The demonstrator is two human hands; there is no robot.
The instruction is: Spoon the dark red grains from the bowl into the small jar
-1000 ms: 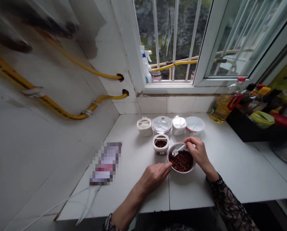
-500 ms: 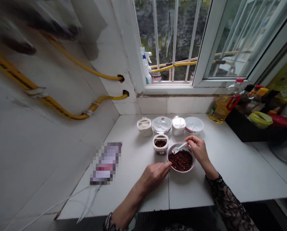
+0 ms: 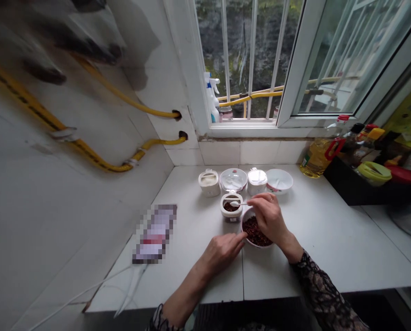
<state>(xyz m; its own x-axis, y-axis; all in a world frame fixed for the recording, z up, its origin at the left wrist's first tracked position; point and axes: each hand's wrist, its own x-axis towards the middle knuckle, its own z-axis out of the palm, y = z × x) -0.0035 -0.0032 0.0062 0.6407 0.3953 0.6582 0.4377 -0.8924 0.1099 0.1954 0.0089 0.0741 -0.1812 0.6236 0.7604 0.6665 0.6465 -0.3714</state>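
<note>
My right hand [image 3: 271, 218] pinches the handle of a small white spoon [image 3: 236, 203]. The spoon's bowl end is at the opening of a seasoning jar [image 3: 231, 214] that holds dark red bits. Below that wrist, a bowl [image 3: 255, 246] of dark red dried pieces, like crushed chilli, is partly hidden by the hand. My left hand [image 3: 222, 250] has its fingertips closed on the bowl's left rim. Behind the jar stand a jar of pale powder [image 3: 208, 183], a white bowl [image 3: 233, 180], a white-lidded jar [image 3: 257, 180] and another white bowl [image 3: 279, 181].
At the right, an oil bottle [image 3: 316, 154] stands beside a black box [image 3: 346, 186] of bottles and lidded containers. A blurred-out object [image 3: 155, 234] with a white cable lies on the left of the counter [image 3: 191, 216]. Yellow pipes [image 3: 98, 161] run along the left wall.
My right hand has moved left with the spoon, from above the bowl to the jar's opening. My left hand stays on the bowl's rim. The view has shifted slightly.
</note>
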